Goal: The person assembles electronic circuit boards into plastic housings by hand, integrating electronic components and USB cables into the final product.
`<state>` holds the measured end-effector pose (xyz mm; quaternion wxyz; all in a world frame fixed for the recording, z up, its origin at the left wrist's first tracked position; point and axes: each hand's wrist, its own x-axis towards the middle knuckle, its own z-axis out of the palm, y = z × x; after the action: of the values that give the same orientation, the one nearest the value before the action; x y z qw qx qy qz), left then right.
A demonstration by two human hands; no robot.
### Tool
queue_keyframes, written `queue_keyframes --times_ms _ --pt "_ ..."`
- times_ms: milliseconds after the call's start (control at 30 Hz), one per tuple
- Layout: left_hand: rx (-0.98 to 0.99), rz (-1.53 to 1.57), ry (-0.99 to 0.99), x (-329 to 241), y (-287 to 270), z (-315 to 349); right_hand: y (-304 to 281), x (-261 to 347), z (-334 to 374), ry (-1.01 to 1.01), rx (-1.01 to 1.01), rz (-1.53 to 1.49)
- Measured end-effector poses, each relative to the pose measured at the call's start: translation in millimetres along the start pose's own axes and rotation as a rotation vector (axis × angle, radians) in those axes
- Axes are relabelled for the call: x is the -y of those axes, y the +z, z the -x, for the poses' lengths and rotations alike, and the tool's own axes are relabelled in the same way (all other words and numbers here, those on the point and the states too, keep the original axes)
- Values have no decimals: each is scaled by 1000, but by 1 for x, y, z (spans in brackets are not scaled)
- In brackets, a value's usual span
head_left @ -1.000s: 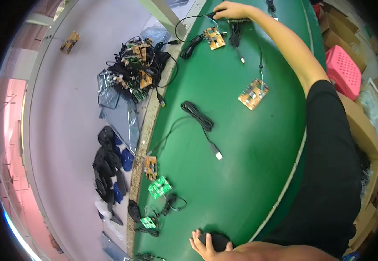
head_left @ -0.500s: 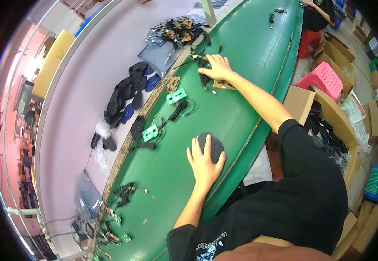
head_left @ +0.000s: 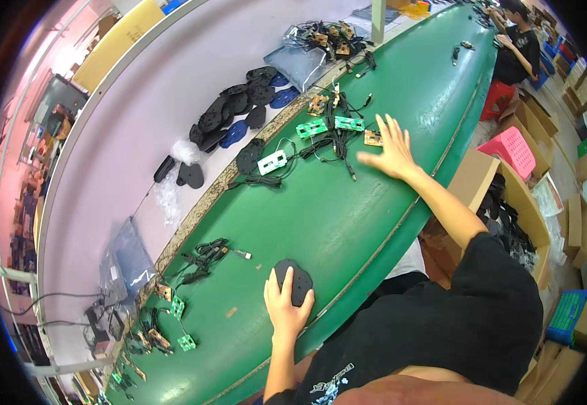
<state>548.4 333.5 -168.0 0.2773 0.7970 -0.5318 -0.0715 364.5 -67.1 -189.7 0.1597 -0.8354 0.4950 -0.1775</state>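
My left hand (head_left: 285, 307) holds a black oval plastic plate (head_left: 298, 282) down on the green surface close to its near edge. Its fingers lie over the plate and the thumb is at the side. My right hand (head_left: 393, 152) is open, fingers spread, over the green surface farther off, with nothing seen in it. Right beside its fingers lies a small brown circuit board (head_left: 372, 138). Left of that are black cables (head_left: 337, 145), a green circuit board (head_left: 349, 123) and another green board (head_left: 312, 128). A paler green board (head_left: 272, 162) lies nearer the far border.
Black and blue oval plates (head_left: 229, 108) lie piled on the pale ledge, near plastic bags (head_left: 297, 66). More cables (head_left: 206, 260) and boards sit at the left. An open carton (head_left: 530, 216) of black parts and a pink stool (head_left: 509, 148) stand right. A co-worker (head_left: 520, 50) works at the far end.
My right hand has drawn back toward me from the cables, uncovering a green board there. My left hand has slid the black plate to the left and nearer along the surface. The view has shifted.
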Motion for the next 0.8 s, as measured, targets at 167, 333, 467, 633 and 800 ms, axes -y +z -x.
queue_keyframes --times_ms 167,333,467,633,800 --pt "-10 -73 -36 1 -1 7 42 -16 -173 196 -207 -338" --pt "-1 -44 -54 -1 1 5 31 -28 -255 284 67 -249" --pt "-23 -64 -81 -2 1 3 66 3 -231 10 178 -130" --pt "-25 -29 -55 -5 1 -3 38 29 -163 -50 378 -652" --pt "-25 -60 -56 -11 4 -5 40 126 -108 -112 423 -58"
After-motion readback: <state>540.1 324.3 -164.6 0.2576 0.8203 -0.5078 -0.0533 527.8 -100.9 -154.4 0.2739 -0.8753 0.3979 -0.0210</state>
